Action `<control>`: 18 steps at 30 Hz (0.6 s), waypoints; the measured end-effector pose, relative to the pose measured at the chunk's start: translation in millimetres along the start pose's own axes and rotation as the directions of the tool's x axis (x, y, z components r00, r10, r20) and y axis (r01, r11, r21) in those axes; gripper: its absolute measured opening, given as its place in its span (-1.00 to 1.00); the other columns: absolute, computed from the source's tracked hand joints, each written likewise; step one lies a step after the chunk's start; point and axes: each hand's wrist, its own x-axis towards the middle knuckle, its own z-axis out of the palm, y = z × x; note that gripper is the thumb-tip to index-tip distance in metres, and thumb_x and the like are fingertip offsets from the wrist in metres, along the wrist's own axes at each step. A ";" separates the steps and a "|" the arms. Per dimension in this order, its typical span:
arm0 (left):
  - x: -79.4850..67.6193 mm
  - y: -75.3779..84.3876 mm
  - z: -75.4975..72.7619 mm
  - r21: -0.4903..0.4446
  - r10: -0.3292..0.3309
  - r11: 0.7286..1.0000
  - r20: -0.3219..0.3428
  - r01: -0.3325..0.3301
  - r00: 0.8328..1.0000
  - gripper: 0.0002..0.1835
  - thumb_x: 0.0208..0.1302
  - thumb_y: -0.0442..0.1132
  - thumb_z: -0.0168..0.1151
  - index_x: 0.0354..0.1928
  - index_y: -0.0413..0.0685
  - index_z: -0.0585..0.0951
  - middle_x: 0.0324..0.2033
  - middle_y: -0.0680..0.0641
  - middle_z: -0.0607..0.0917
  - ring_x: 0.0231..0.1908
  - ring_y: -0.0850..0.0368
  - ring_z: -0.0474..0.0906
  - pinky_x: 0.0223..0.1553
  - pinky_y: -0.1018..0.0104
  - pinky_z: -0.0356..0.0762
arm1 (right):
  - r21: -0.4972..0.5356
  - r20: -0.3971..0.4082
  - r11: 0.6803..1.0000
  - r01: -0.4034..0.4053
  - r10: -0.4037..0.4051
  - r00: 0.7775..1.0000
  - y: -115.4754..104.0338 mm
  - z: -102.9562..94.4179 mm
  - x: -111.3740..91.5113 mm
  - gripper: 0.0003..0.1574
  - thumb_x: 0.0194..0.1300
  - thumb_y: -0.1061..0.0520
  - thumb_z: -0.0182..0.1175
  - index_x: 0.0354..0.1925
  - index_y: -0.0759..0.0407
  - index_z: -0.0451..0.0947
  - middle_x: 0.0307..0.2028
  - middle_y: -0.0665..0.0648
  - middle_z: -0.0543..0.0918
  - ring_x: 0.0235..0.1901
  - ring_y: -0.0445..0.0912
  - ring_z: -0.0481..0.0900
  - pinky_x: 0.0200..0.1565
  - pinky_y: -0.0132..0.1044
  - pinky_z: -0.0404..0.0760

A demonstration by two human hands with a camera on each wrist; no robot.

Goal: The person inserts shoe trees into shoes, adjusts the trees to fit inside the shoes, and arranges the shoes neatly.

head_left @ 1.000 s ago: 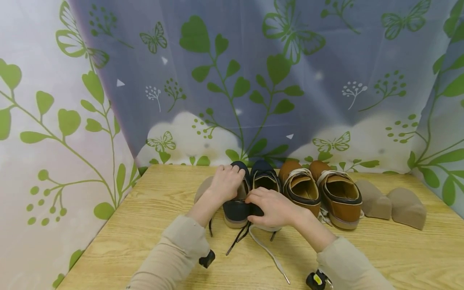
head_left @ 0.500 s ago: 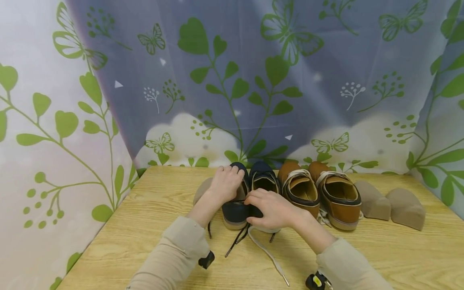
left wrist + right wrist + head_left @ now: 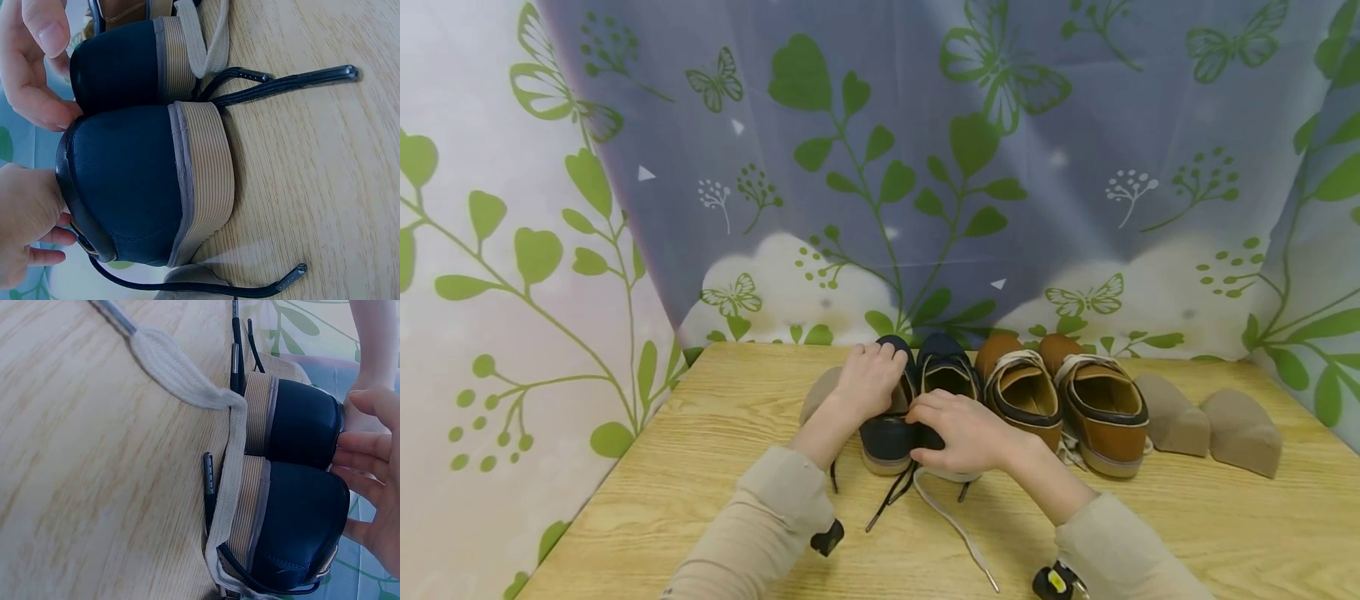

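Observation:
Two navy shoes stand side by side, heels toward me. My left hand lies over the left navy shoe, its fingers curled down at the opening and upper; the fingertips are partly hidden. My right hand hovers over the heels, with fingers touching the left shoe's collar. In the left wrist view, the right thumb stands apart from the heel of the right navy shoe. A taupe surface shows inside the left shoe, mostly covered. Black laces trail behind the heels.
To the right are two brown shoes with pale laces, then two taupe toe-shaped inserts. Another taupe piece lies partly hidden left of the navy pair. A white lace runs forward on the wooden table. A patterned curtain hangs behind.
Both hands and the shoes stay in place; only the head view shifts very slightly.

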 end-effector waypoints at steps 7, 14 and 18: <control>1.7 0.1 0.7 0.021 -0.005 1.000 0.004 0.005 1.000 -0.64 0.16 -0.08 0.28 -0.05 -0.03 0.47 -0.21 -0.06 0.51 -0.23 0.04 0.47 -0.18 0.19 0.40 | -0.002 -0.008 1.000 0.008 -0.008 1.000 0.6 0.7 -0.1 -0.56 0.21 -0.08 0.19 -0.05 0.17 0.54 -0.06 0.07 0.53 -0.05 -0.05 0.46 -0.03 -0.17 0.46; 1.6 0.0 1.8 0.033 -0.007 0.999 -0.008 0.007 1.000 -0.65 0.17 -0.07 0.26 -0.06 -0.03 0.46 -0.22 -0.05 0.50 -0.27 0.05 0.46 -0.20 0.19 0.39 | -0.003 -0.011 1.000 0.015 -0.015 1.000 0.8 0.7 -0.1 -0.56 0.22 -0.08 0.19 -0.05 0.17 0.54 -0.06 0.07 0.53 -0.05 -0.04 0.46 -0.03 -0.16 0.46; 1.1 0.0 2.2 0.028 -0.009 1.000 -0.013 0.010 1.000 -0.66 0.17 -0.08 0.27 -0.08 -0.03 0.46 -0.24 -0.05 0.50 -0.28 0.05 0.46 -0.21 0.20 0.38 | -0.007 -0.009 1.000 0.014 -0.014 1.000 0.9 1.3 0.4 -0.57 0.22 -0.08 0.18 -0.06 0.17 0.54 -0.07 0.06 0.53 -0.05 -0.05 0.46 -0.02 -0.16 0.46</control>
